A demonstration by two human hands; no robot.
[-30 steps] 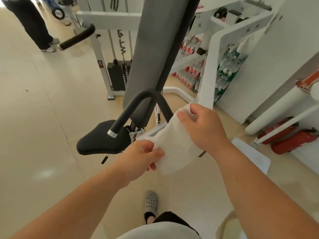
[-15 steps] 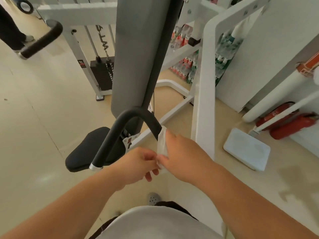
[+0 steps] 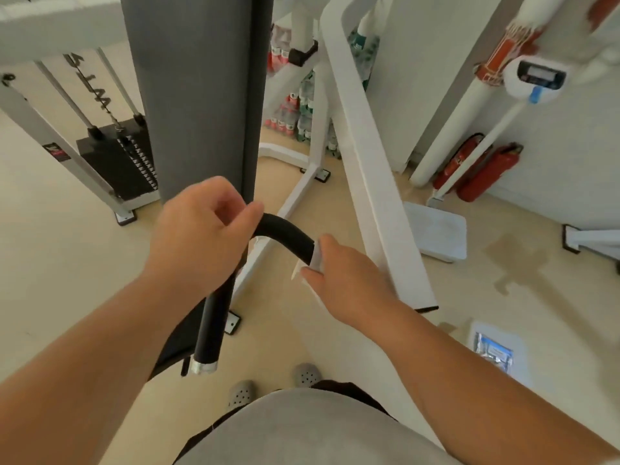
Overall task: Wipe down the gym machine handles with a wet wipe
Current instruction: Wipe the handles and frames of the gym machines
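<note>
The black curved machine handle [image 3: 285,232] arches in front of me, and its straight end with a silver cap [image 3: 203,367] points down toward me. My left hand [image 3: 198,243] grips the handle at the left of its bend, fingers curled round it. On the right side of the bend, my right hand [image 3: 345,280] holds the white wet wipe [image 3: 315,261] wrapped against the handle. Most of the wipe is hidden under my fingers.
A grey back pad [image 3: 198,95] rises just behind the handle, with the black seat [image 3: 174,344] below it. A weight stack [image 3: 117,162] stands at the left and a white frame beam [image 3: 369,169] slants at the right. Red fire extinguishers [image 3: 486,169] and a wipe packet [image 3: 493,350] lie on the floor.
My left hand has released the wipe and moved up onto the handle's bend. My right hand has carried the wipe onto the handle's right side. My view has moved closer.
</note>
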